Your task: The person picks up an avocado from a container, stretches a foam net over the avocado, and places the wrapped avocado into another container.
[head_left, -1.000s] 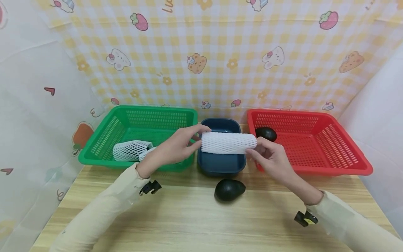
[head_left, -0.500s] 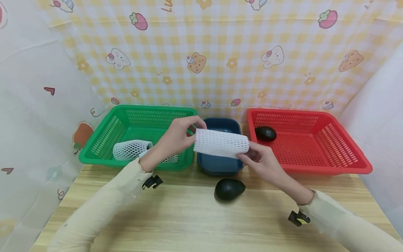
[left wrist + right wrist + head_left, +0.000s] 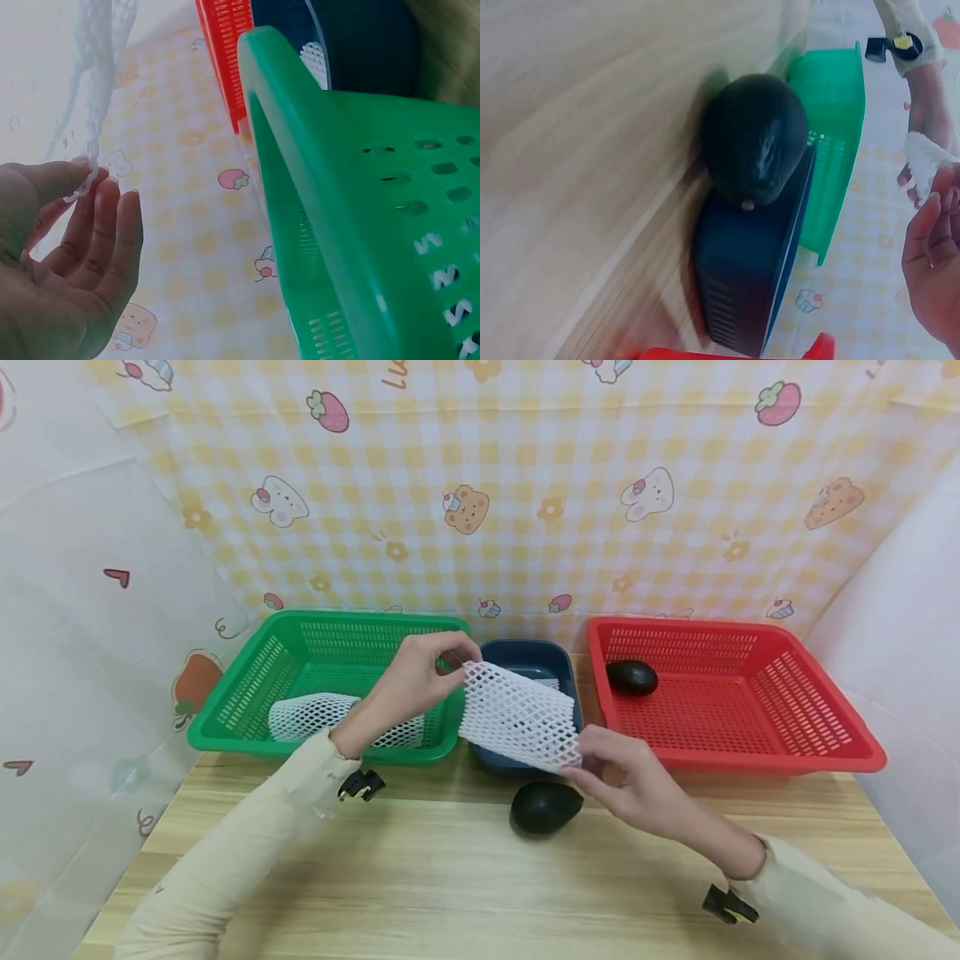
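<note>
A white foam net sleeve (image 3: 517, 714) is stretched slantwise between both hands, above the dark blue bin (image 3: 525, 652). My left hand (image 3: 423, 672) pinches its upper left corner between thumb and fingertips; the left wrist view shows the mesh edge held there. My right hand (image 3: 626, 777) pinches the lower right corner. Just below the sleeve, a dark avocado (image 3: 546, 807) lies on the table in front of the bin. Part of another white net (image 3: 551, 683) shows inside the bin, mostly hidden behind the held sleeve.
On the left stands a green basket (image 3: 352, 620) holding white foam nets (image 3: 311, 714), partly covered by the left forearm. A red basket (image 3: 750, 760) on the right holds another dark avocado (image 3: 632, 677). The wooden table (image 3: 450, 885) stretches in front, and a patterned cloth (image 3: 555, 560) hangs behind.
The net sleeve has gone from level and rolled to flatter and tilted, its right end lower. My left hand shifted left and up; my right hand moved left, then down. The avocados stayed put.
</note>
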`<state>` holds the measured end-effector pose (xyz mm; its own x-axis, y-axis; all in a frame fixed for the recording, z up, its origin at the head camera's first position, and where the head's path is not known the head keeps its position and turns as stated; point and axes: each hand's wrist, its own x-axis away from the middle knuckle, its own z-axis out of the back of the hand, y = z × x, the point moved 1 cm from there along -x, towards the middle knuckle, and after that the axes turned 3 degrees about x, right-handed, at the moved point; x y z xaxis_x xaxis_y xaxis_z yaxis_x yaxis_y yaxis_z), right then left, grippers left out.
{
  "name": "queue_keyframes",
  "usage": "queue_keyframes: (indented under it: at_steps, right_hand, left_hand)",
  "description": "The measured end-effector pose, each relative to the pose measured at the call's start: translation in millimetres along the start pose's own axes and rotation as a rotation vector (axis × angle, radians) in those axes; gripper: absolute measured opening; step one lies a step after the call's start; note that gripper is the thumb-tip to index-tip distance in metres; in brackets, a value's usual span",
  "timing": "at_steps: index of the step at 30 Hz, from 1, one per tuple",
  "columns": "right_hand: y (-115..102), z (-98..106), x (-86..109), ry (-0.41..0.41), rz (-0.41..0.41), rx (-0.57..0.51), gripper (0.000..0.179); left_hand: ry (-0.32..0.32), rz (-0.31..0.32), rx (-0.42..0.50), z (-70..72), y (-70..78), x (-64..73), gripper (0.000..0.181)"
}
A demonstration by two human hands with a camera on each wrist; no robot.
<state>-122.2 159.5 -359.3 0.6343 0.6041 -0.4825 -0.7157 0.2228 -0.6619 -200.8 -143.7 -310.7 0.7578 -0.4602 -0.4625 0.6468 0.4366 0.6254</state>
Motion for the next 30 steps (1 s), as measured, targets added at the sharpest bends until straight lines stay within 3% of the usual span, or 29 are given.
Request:
queue_keyframes:
  at_steps: [7,15,20,24,30]
  right_hand:
    - [-10,-6,4.6,-0.041,0.075,0.024,0.010]
    - [-10,4,0.4,0.025,0.105,0.017,0.025]
    - [-7,12,-4.3,0.110,0.015,0.056,0.046]
    - [-2,16,-6.7,0.147,-0.048,0.037,0.045]
    - [9,22,-5.9,0.020,-0.224,0.043,0.043]
  left_hand:
    - [-0.017,0.014,0.013,-0.7,2.0,1.1,0.013]
    - [-0.054,0.002,0.048,-0.9,3.2,5.5,0.016]
    - [-0.087,-0.042,0.096,-1.7,3.0,11.0,0.021]
    - [-0.100,-0.062,0.113,-3.5,1.8,14.4,0.022]
    - [-0.069,-0.057,0.130,-4.5,-2.0,19.1,0.029]
